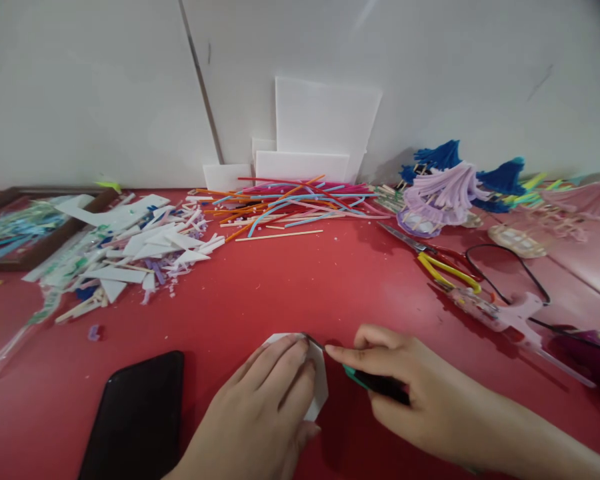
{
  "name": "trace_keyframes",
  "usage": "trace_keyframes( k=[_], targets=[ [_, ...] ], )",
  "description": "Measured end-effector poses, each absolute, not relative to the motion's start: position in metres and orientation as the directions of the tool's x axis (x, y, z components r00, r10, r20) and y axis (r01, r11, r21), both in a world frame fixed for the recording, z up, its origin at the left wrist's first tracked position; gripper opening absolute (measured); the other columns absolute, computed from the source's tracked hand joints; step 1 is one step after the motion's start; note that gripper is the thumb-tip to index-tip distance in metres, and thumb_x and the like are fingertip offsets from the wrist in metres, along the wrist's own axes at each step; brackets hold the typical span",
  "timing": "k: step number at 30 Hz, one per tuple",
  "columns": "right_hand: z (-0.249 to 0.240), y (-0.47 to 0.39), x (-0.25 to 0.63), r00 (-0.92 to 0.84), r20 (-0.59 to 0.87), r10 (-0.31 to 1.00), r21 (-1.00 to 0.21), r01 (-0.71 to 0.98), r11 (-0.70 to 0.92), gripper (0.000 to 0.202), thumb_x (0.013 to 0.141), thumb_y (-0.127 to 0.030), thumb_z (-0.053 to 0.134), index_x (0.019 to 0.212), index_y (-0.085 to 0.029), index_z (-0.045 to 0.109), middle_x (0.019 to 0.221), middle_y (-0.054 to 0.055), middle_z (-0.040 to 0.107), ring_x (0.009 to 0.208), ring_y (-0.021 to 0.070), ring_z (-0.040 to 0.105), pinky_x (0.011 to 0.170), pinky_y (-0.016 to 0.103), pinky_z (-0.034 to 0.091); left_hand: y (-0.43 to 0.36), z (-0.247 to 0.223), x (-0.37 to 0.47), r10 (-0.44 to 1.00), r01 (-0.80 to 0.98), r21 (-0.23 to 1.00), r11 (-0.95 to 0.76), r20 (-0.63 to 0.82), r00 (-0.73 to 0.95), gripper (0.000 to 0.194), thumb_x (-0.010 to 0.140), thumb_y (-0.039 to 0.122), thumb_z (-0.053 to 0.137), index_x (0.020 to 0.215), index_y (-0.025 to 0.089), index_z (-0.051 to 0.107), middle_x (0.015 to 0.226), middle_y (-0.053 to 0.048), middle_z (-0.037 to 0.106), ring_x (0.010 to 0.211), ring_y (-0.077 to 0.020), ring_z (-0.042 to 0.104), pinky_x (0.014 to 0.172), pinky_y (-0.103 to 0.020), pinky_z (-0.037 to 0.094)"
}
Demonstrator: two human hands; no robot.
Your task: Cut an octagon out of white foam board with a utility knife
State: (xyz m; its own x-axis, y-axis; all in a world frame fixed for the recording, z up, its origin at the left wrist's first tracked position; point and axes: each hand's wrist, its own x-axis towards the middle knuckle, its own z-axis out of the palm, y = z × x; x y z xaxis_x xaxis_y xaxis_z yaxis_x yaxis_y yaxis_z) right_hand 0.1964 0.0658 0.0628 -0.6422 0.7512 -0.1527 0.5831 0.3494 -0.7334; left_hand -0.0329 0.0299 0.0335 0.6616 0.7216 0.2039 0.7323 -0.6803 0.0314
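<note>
Pressed on the red table is a small white piece of foam board (322, 381) with angled edges. My left hand (265, 400) lies flat over it, fingers stretched out, and hides most of it. In my right hand (405, 377) is a utility knife (377, 383) with a black and green handle, the index finger reaching forward along it. Its blade (314, 342) touches the upper right edge of the board, close to my left fingertips. A black phone (135, 413) lies to the left of my left hand.
White scraps (165, 240) are heaped at the left beside a brown tray (45, 257). Coloured pipe cleaners (290, 200) lie before white boards (325, 120) leaning on the wall. Scissors (405, 240), yellow-handled pliers (450, 272), a glue gun (510, 313) and fuzzy-roofed models (443, 193) are at the right.
</note>
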Motion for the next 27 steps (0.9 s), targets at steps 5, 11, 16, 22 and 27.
trace_keyframes(
  k=[5,11,16,22,27],
  targets=[
    [0.060,0.066,0.195,-0.646,-0.136,0.751,-0.736,0.573,0.360,0.072,0.071,0.004,0.048,0.138,-0.023,0.053,0.089,0.003,0.054,0.080,0.0139,0.055,0.073,0.025,0.046,0.030,0.033,-0.033,0.724,0.738,0.018,-0.675,0.210,0.657,0.046,0.096,0.044,0.039,0.130,0.016,0.055,0.132,-0.005,0.061,0.121,-0.0256,0.056,0.100,-0.040,0.051],
    [0.058,0.066,0.196,-0.655,-0.127,0.745,-0.738,0.564,0.371,0.070,0.074,0.003,0.047,0.139,-0.022,0.052,0.089,0.002,0.054,0.080,0.0135,0.055,0.074,0.025,0.046,0.029,0.033,-0.033,0.731,0.739,0.040,-0.673,0.193,0.655,0.046,0.097,0.043,0.038,0.130,0.014,0.055,0.132,-0.006,0.061,0.122,-0.0262,0.055,0.103,-0.041,0.048],
    [0.058,0.066,0.196,-0.655,-0.116,0.746,-0.730,0.566,0.383,0.068,0.075,0.003,0.047,0.139,-0.019,0.052,0.091,0.003,0.054,0.081,0.0142,0.056,0.074,0.025,0.046,0.029,0.035,-0.032,0.739,0.740,0.077,-0.669,0.183,0.649,0.044,0.097,0.040,0.042,0.131,0.014,0.053,0.133,-0.007,0.060,0.123,-0.0262,0.054,0.104,-0.042,0.047],
    [0.064,0.061,0.196,-0.648,-0.161,0.744,-0.722,0.591,0.359,0.068,0.077,0.002,0.046,0.140,-0.023,0.050,0.091,0.003,0.056,0.083,0.0143,0.057,0.079,0.027,0.047,0.029,0.038,-0.033,0.756,0.746,0.129,-0.654,0.148,0.637,0.042,0.095,0.036,0.047,0.130,0.014,0.053,0.133,-0.008,0.059,0.124,-0.0264,0.054,0.105,-0.044,0.046],
    [0.060,0.048,0.206,-0.606,-0.188,0.773,-0.711,0.627,0.319,0.070,0.076,0.002,0.046,0.141,-0.023,0.049,0.097,0.005,0.058,0.090,0.0164,0.058,0.086,0.030,0.048,0.029,0.037,-0.034,0.749,0.739,0.128,-0.662,0.146,0.646,0.042,0.092,0.030,0.054,0.131,0.015,0.051,0.134,-0.009,0.059,0.124,-0.0259,0.053,0.105,-0.042,0.045]
  ],
)
